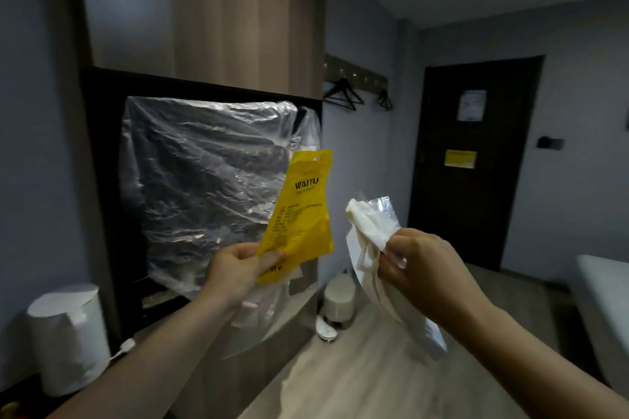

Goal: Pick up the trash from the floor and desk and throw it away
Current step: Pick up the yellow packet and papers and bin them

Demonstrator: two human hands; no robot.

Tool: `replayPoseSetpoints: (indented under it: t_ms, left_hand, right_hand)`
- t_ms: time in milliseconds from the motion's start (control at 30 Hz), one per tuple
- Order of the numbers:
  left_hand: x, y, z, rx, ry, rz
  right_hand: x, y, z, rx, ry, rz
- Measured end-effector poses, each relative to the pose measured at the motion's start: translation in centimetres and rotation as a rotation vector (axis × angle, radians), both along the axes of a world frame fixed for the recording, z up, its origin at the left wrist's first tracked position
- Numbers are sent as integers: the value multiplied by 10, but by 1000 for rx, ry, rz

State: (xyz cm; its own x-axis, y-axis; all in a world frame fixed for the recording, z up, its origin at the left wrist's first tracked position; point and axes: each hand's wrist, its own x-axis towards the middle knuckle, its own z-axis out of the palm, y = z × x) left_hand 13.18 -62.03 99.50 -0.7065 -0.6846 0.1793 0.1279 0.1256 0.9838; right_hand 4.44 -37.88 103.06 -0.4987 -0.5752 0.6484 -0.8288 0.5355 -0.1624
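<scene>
Both hands are full and up at chest height. The left hand (238,269) pinches the bottom edge of a yellow packet (299,207), which stands upright and leans slightly right, with a clear plastic sheet (262,313) hanging underneath. The right hand (418,265) has its fingers curled round a wad of white paper (369,224) and clear wrap, with more trailing below the wrist. Further off, a small white bin (338,303) sits on the floor (374,374), ahead and well below. It shows between the two hands, looking a touch nearer the right. So the drop looks forward and down, probably right hand first. Beyond stands a dark door (473,197).
</scene>
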Motion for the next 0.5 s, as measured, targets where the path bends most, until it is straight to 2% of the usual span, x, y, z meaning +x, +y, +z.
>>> replayPoseSetpoints:
  t_ms: [200,333,500]
  left_hand:
    - [-40,43,-5,46,5,-293]
    - [-58,101,-6,98,11,-482]
    - [-67,181,2,56,29,-669]
  right_hand:
    - [32,57,-2,5,-43,-282]
    - [58,115,3,19,-53,-497]
    - [97,188,10,-6,-48,-685]
